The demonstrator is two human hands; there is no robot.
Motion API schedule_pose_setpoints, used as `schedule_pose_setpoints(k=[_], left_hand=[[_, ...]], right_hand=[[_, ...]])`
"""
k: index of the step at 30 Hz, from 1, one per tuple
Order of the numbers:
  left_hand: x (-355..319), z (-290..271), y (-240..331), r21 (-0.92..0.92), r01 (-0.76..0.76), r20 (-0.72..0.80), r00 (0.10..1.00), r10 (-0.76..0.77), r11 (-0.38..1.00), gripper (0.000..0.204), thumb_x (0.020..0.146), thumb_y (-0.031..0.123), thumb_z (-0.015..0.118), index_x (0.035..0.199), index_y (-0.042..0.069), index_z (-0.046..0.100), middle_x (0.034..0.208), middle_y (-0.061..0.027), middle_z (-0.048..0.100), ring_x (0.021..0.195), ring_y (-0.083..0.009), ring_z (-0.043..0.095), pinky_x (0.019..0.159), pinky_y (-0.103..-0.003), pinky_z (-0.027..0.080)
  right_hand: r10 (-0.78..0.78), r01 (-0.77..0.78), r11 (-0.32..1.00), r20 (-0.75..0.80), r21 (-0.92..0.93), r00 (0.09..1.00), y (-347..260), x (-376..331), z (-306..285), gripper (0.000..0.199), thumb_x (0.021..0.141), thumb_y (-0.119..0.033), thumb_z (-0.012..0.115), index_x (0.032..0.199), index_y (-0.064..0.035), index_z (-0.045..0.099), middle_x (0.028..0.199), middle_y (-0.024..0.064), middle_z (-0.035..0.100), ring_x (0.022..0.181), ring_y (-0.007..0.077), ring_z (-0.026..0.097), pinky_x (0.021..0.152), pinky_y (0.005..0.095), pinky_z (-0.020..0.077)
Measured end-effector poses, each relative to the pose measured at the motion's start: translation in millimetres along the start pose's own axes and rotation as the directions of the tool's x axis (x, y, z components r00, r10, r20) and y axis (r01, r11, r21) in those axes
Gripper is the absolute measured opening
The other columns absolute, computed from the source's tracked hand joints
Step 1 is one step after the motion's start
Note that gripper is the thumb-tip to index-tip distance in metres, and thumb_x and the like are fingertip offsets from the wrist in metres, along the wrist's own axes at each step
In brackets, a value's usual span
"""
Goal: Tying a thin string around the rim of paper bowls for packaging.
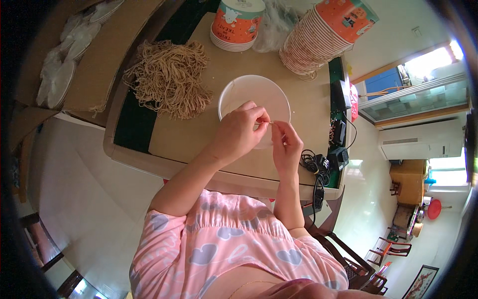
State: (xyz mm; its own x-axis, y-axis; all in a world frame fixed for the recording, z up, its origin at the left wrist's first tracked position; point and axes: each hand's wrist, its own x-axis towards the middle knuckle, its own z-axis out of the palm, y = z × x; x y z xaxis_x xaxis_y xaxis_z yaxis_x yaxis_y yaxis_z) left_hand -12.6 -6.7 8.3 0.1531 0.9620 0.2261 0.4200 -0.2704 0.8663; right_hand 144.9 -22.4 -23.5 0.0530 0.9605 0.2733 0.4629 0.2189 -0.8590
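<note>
Above a white round paper bucket (254, 88), my left hand (239, 130) and my right hand (287, 148) meet fingertip to fingertip. Each has thumb and fingers pinched on a short bit of thin, pale cord (269, 122) between them; most of its length is hidden or too fine to follow. The bucket's open mouth faces me, and my hands cover its near part. A tangled heap of beige cord (172, 78) lies to the left of the bucket.
At the far side stands a short stack of orange printed paper buckets (236, 26), beside a clear plastic bag (270, 27). A taller, leaning bucket stack (318, 42) is at the far right. Black cables and adapters (323, 167) line the right edge. An open carton (107, 60) stands left.
</note>
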Motion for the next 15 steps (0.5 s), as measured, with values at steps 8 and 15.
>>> schedule_pose_setpoints(k=[8,15], left_hand=[[-0.8,5.4,-6.0,-0.024,-0.08,-0.038,0.996,0.079,0.997,0.008,0.082,0.007,0.066,0.088,0.002,0.064,0.084,-0.0084,0.062,0.068,-0.0193,0.061,0.06,-0.03,0.048],[0.7,5.4,-6.8,0.027,-0.074,-0.081,0.994,0.076,0.997,0.007,0.086,0.011,0.061,0.085,0.004,0.061,0.084,-0.0104,0.061,0.073,-0.0277,0.062,0.064,-0.038,0.05]], right_hand=[[0.021,-0.021,1.0,0.029,0.019,0.999,-0.4,0.5,-1.0,0.008,0.089,-0.005,0.061,0.094,0.0001,0.064,0.073,0.005,0.059,0.062,0.0075,0.048,0.054,0.0223,0.0405],[-0.022,0.022,1.0,0.035,-0.012,0.999,-4.3,1.1,-1.3,0.007,0.088,-0.005,0.062,0.092,0.0002,0.064,0.074,0.0064,0.059,0.061,0.0085,0.049,0.054,0.023,0.0409]])
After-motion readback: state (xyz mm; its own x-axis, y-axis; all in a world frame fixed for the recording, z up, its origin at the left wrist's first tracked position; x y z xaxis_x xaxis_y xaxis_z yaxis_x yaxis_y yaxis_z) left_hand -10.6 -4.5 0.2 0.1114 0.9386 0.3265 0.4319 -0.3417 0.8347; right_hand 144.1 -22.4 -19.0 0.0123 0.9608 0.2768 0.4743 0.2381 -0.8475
